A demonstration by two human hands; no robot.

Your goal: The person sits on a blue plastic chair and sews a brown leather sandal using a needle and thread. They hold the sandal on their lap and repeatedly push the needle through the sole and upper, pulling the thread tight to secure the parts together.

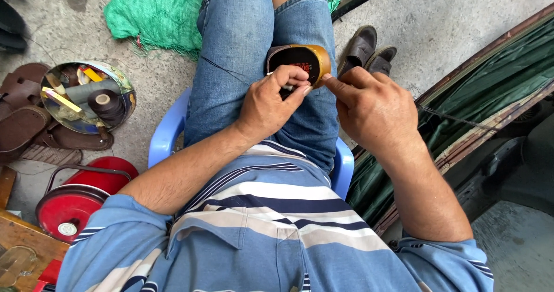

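Concrete floor (450, 21) — sandals (23, 119), green netting (156, 12).

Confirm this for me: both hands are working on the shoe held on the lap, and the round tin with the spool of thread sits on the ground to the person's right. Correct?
Not quite. In the head view the round tin with the spool of thread sits on the ground to the person's left, not right. The rest holds: left hand and right hand both work on the shoe on the lap.

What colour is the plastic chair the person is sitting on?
Light blue. The chair shows on both sides of the person's legs in the head view.
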